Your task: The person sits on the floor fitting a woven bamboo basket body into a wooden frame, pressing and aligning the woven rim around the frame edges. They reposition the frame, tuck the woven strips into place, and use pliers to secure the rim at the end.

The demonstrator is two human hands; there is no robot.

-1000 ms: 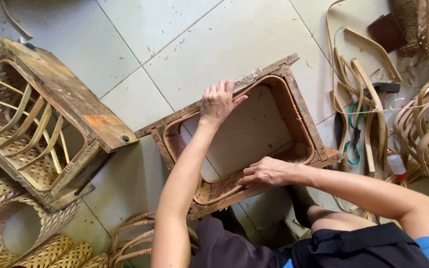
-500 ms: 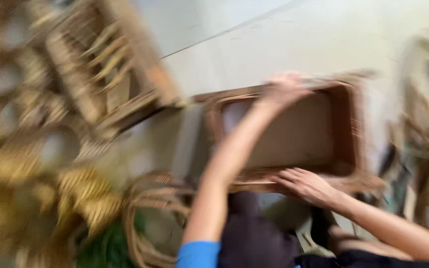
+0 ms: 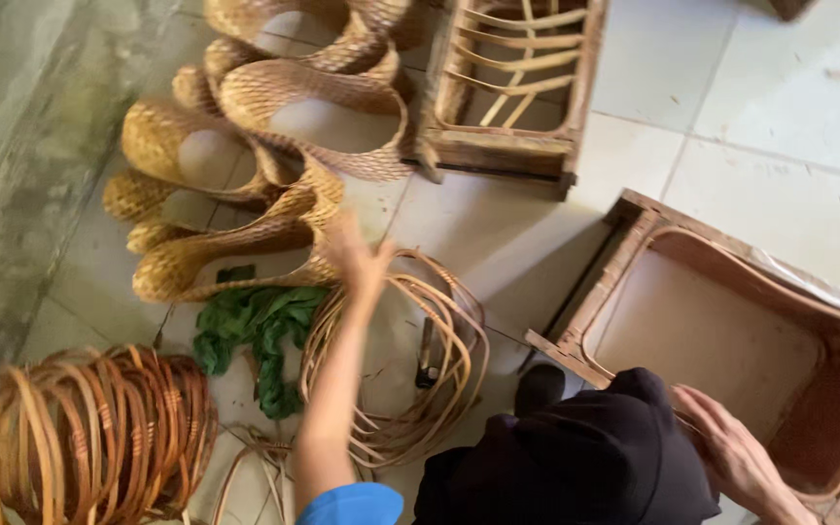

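Note:
My left hand is stretched out to the left with its fingers apart, over a pile of loose rattan hoops on the tiled floor. It holds nothing. My right hand rests on the near edge of a wooden frame mould that has a bent rattan loop inside it. My dark-clothed knee hides the mould's near corner. A dark hand tool lies among the hoops, just below my left hand.
Woven rattan bands are piled at the upper left. A green cloth lies beside the hoops. A stack of rattan rings sits at the lower left. A second wooden frame stands at the top.
The view has swung left. My left hand has left the far side of the mould and reached out over the rattan hoops. My right hand stays on the mould.

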